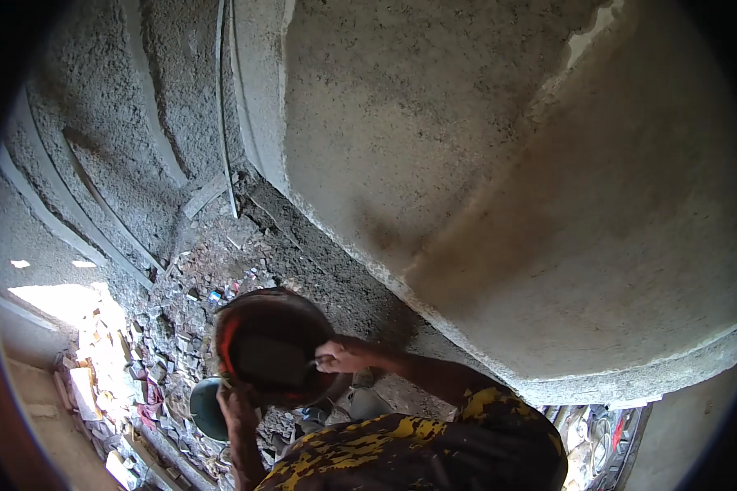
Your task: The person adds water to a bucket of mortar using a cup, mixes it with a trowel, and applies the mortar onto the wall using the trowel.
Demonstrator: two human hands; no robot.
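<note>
A round dark basin point(258, 301) with a reddish-orange inner wall is tilted in front of my body. Grey mortar-like stuff point(274, 360) lies in it, deep in shadow. My left hand point(239, 411) grips the basin's near left rim. Over the right side of the basin, my right hand point(340, 358) is closed round what looks like a trowel point(312, 363). Only a short pale metal piece shows by the fingers; the blade cannot be made out against the dark contents.
Just left of my left hand stands a green bucket point(208, 409). Rubble and litter point(152, 352) cover the ground on the left. A large plastered slab point(499, 188) fills the upper right. Rough grey wall point(98, 155) with pale strips rises at upper left.
</note>
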